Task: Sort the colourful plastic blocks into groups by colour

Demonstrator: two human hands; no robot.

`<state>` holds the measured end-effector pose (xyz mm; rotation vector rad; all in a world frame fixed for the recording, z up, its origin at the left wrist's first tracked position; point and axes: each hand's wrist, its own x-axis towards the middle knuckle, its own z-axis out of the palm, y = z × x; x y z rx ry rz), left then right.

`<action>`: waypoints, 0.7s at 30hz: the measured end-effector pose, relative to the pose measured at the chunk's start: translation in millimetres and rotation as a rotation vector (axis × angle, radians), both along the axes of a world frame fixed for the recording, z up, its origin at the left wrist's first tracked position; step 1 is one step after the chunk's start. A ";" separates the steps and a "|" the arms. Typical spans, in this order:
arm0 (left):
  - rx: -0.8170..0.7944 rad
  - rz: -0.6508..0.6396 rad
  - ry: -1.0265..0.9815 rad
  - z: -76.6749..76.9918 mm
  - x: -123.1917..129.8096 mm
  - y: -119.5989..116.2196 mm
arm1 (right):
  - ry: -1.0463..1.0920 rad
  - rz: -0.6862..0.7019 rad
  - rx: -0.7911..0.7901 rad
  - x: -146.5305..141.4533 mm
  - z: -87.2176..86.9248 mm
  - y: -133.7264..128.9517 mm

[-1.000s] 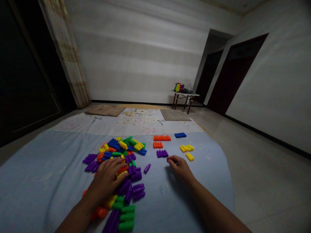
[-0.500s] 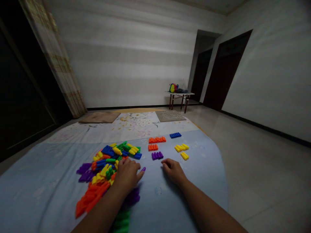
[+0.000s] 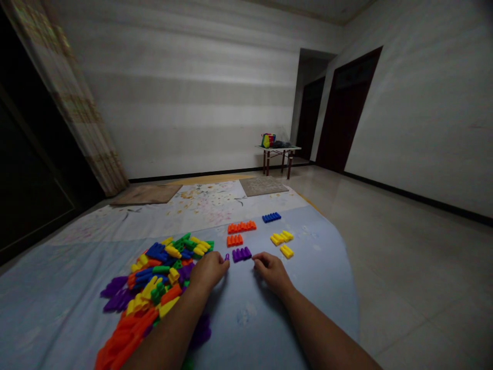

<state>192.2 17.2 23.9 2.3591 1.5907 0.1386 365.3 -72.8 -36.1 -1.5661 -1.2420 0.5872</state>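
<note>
My left hand [image 3: 210,271] pinches a small purple bullet-shaped plastic block [image 3: 227,257], held upright between thumb and fingers. Just right of it lies a short row of joined or touching purple blocks [image 3: 242,254]. At the row's right end is my right hand [image 3: 272,271], fingers curled together, the index fingertip very close to the last block; whether it touches I cannot tell. Nothing shows in those fingers. Left of and partly under my left forearm spreads a mixed pile of blocks [image 3: 157,270] in yellow, green, blue, orange and purple.
Beyond the purple row lie two orange rows [image 3: 242,227], a blue row [image 3: 271,217] and two yellow groups [image 3: 282,237]. All rest on a light blue floral cloth [image 3: 246,318]. Farther off are two mats [image 3: 264,186] and a small table [image 3: 278,148] holding a colourful bag.
My left hand has lifted away from the pile towards the purple row, carrying the purple block, which now stands upright. My right hand has come closer to the row's end. The view has shifted slightly.
</note>
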 end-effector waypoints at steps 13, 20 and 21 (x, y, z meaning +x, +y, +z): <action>-0.103 0.030 -0.078 -31.7 24.3 32.2 | 0.078 0.004 0.000 0.6 -2.0 4.7; -0.119 -0.005 -0.138 -21.9 23.1 29.8 | 0.116 0.002 0.002 0.0 0.8 3.0; -0.120 -0.006 -0.151 -17.3 19.0 30.6 | 0.125 0.000 0.003 -0.1 1.0 2.8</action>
